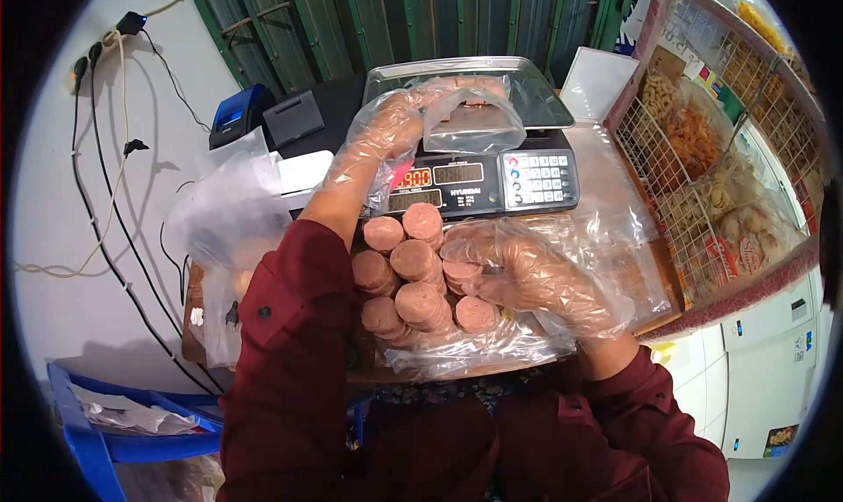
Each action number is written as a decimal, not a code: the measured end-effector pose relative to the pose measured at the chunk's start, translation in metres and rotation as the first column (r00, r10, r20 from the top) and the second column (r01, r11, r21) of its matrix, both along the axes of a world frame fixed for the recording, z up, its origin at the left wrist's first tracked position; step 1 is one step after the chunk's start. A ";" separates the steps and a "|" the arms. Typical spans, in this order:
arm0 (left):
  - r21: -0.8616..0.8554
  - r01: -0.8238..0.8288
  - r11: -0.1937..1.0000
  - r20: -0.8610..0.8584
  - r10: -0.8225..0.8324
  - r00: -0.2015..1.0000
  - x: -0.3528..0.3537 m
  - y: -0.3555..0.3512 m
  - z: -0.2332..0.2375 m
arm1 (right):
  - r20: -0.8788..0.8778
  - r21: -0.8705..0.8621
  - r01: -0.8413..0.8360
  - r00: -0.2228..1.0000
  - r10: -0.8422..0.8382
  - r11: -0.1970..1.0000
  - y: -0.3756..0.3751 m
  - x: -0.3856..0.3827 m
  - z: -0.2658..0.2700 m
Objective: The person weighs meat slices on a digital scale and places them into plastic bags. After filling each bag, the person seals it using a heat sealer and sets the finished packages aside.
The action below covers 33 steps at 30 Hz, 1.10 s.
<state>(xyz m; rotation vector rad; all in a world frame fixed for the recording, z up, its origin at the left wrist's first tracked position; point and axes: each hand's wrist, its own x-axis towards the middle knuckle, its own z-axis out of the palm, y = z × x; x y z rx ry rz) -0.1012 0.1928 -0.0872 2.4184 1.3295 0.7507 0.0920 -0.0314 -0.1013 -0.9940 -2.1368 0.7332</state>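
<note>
**Holding a bag on the scale, one hand over the sausage rounds**

Spanning the lower middle of the view, the counter (pixel 655 278) carries everything, with a wire rack (pixel 702 177) of packed snacks standing along its right side. An electronic scale (pixel 479 184) sits at the back, its display lit with red digits and its steel pan facing up. Clear plastic sheeting (pixel 615 230) covers the counter in front of it, and a large crumpled clear bag (pixel 219 212) lies to the left.

On the sheeting, just in front of the scale, lies a heap of pink sausage rounds (pixel 413 282), stacked several deep. Both hands wear loose plastic gloves over dark red sleeves. The left hand (pixel 386 129) reaches onto the pan, its fingers closed on the mouth of a small bag (pixel 465 120) that rests there with pink pieces inside. The right hand (pixel 527 278) lies over the right edge of the heap, fingers loosely spread and touching the nearest rounds. A black receipt printer (pixel 294 115) stands behind the left wrist.
</note>
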 end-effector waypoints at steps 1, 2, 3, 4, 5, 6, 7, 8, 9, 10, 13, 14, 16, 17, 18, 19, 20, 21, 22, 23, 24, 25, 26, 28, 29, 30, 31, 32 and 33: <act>0.003 0.021 1.000 0.006 -0.021 1.000 -0.002 0.008 -0.006 | -0.020 0.010 -0.001 1.000 0.001 1.000 0.001 0.000 0.001; 0.007 0.042 0.999 0.012 -0.042 0.999 -0.002 0.014 -0.010 | -0.020 0.012 0.000 1.000 0.001 1.000 0.004 0.000 -0.003; 0.008 0.043 0.999 0.012 -0.043 0.999 -0.002 0.018 -0.015 | -0.065 -0.034 -0.002 0.998 0.000 0.999 0.009 0.001 -0.010; 0.063 0.067 0.996 0.029 -0.069 0.997 -0.003 0.023 -0.020 | -0.110 -0.080 -0.007 0.994 -0.002 0.997 0.013 0.001 -0.014; 0.118 0.090 0.989 0.046 -0.096 0.994 -0.002 0.020 -0.019 | -0.110 -0.080 -0.007 0.994 -0.002 0.997 0.012 0.000 -0.010; 0.117 0.091 0.989 0.046 -0.097 0.994 -0.002 0.019 -0.017 | -0.301 -0.288 0.006 0.949 -0.097 0.958 0.010 -0.001 -0.003; 0.102 0.097 0.990 0.035 -0.101 0.994 -0.001 0.018 -0.015 | -0.454 -0.482 -0.025 0.862 -0.225 0.876 0.008 -0.001 0.002; 0.088 0.103 0.991 0.023 -0.105 0.994 -0.001 0.017 -0.013 | -0.453 -0.482 -0.024 0.862 -0.226 0.876 0.011 0.000 0.006; 0.089 0.102 0.991 0.025 -0.105 0.994 -0.002 0.018 -0.013 | -0.403 -0.525 0.040 0.868 -0.290 0.850 0.017 0.003 0.011; 0.075 0.077 0.994 -0.011 -0.076 0.997 -0.002 0.020 -0.013 | -0.350 -0.564 0.105 0.868 -0.352 0.819 0.024 0.005 0.015; 0.102 0.129 0.986 0.010 -0.130 0.991 -0.002 0.018 -0.014 | -0.407 -0.411 0.246 0.812 -0.418 0.878 0.056 0.002 0.022; 0.148 0.199 0.969 0.061 -0.209 0.976 -0.002 0.018 -0.013 | -0.365 -0.330 0.385 0.790 -0.493 0.862 0.067 -0.001 0.030; 0.109 0.145 0.983 0.038 -0.150 0.988 -0.002 0.023 -0.016 | -0.230 -0.138 0.562 0.783 -0.579 0.815 0.094 -0.012 0.039; 0.069 0.087 0.994 0.013 -0.088 0.996 -0.002 0.025 -0.017 | -0.108 0.079 0.680 0.733 -0.672 0.729 0.103 -0.016 0.039; 0.071 0.088 0.994 0.013 -0.089 0.996 -0.003 0.028 -0.018 | -0.109 0.081 0.680 0.733 -0.672 0.729 0.108 -0.017 0.036; 0.074 0.093 0.993 -0.010 -0.093 0.996 -0.003 0.030 -0.020 | -0.085 0.272 0.651 0.750 -0.656 0.709 0.112 -0.018 0.032; 0.077 0.099 0.992 -0.033 -0.097 0.995 -0.003 0.028 -0.018 | -0.057 0.452 0.595 0.763 -0.644 0.665 0.113 -0.021 0.033; 0.078 0.100 0.992 -0.032 -0.097 0.995 -0.003 0.026 -0.017 | 0.085 0.488 0.575 0.718 -0.691 0.657 0.115 -0.024 0.035; 0.079 0.135 0.988 0.000 -0.136 0.991 -0.003 0.024 -0.016 | 0.084 0.489 0.575 0.717 -0.692 0.655 0.118 -0.029 0.037; 0.080 0.171 0.982 0.032 -0.174 0.984 -0.003 0.023 -0.016 | 0.120 0.509 0.577 0.687 -0.716 0.638 0.122 -0.034 0.037; 0.081 0.173 0.982 0.032 -0.176 0.984 -0.003 0.022 -0.016 | 0.155 0.529 0.577 0.655 -0.740 0.622 0.125 -0.036 0.037; 0.094 0.165 0.982 0.030 -0.169 0.985 -0.004 0.022 -0.015 | 0.154 0.529 0.578 0.654 -0.741 0.621 0.128 -0.036 0.036; 0.107 0.158 0.982 0.027 -0.162 0.986 -0.003 0.019 -0.013 | 0.056 0.524 0.552 0.737 -0.673 0.648 0.133 -0.034 0.031; 0.100 0.139 0.985 -0.036 -0.136 0.990 -0.003 0.016 -0.009 | -0.142 0.524 0.490 0.856 -0.496 0.696 0.144 -0.031 0.020; 0.096 0.119 0.988 -0.098 -0.109 0.989 -0.004 0.015 -0.008 | -0.237 0.530 0.456 0.889 -0.391 0.715 0.147 -0.030 0.016; 0.096 0.118 0.988 -0.097 -0.109 0.989 -0.005 0.017 -0.010 | -0.327 0.541 0.420 0.903 -0.278 0.729 0.151 -0.030 0.013; 0.134 0.147 0.980 -0.067 -0.139 0.988 -0.006 0.017 -0.011 | -0.409 0.555 0.383 0.899 -0.158 0.738 0.154 -0.029 0.009; 0.174 0.173 0.969 -0.037 -0.169 0.985 -0.006 0.018 -0.012 | -0.406 0.556 0.380 0.900 -0.157 0.739 0.153 -0.030 0.011; 0.173 0.173 0.970 -0.034 -0.169 0.985 -0.006 0.018 -0.012 | -0.361 0.268 0.458 0.863 -0.353 0.848 0.152 -0.033 0.011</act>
